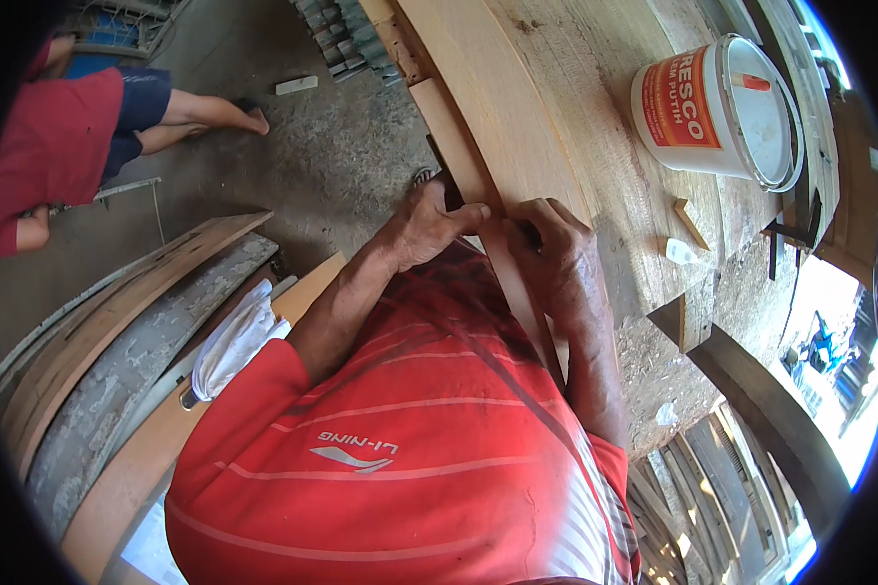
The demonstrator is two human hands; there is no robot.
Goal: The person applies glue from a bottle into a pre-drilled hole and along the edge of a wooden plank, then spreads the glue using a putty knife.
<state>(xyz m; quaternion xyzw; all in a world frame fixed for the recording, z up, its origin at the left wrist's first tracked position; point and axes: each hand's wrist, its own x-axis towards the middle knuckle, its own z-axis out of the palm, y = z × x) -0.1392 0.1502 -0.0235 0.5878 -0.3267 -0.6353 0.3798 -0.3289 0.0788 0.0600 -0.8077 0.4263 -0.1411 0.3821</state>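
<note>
1. Currently, narrow wooden strip [498, 261] lies between both hands' fingers.
2. Left hand [429, 226]: thumb extended onto wood; other fingers partly hidden, pinch cannot be told.
3. Right hand [559, 249]: fingers curled together beside strip; grip unclear.
4. White bucket [665, 146]: ahead, right of right fingers.

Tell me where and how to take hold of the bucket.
Probably best around the round wall of the bucket, just under its rim, coming from the side nearest the right hand, which is now on the wood strip. The bucket appears to stand upright, that wall faces the hand, and the projecting rim should help stop fingers slipping upward.
</note>
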